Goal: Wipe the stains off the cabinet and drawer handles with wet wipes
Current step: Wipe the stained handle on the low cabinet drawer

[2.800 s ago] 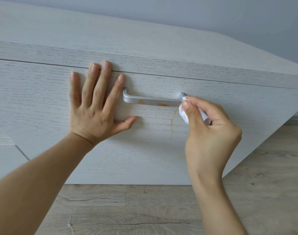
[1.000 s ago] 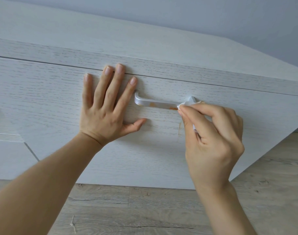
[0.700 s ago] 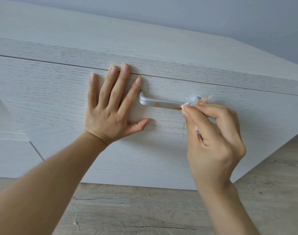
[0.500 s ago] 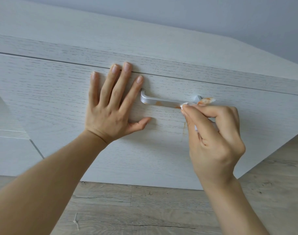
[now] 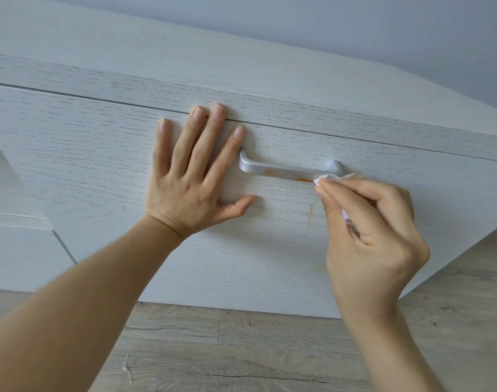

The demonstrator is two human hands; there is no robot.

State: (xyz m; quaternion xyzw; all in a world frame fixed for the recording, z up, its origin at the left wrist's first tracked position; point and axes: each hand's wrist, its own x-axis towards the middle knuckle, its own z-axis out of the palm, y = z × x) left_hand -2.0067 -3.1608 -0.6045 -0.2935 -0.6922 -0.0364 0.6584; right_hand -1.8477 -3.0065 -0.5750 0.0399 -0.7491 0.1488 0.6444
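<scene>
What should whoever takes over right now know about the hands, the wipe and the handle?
Left hand: flat, fingers spread, pressing the drawer front left of the handle.
Right hand: pinches the wipe against the handle's right end.
Done: nothing looks clean yet; the wipe's tip shows orange.
Left: orange stains along the handle's lower edge, and a faint orange streak on the drawer front below its right end.

A room in a home, by the look of it: a low white wood-grain cabinet (image 5: 185,60) with a drawer (image 5: 100,154) and a silver handle (image 5: 287,166) stands on a grey plank floor (image 5: 241,349) against a plain pale wall (image 5: 354,29).
</scene>
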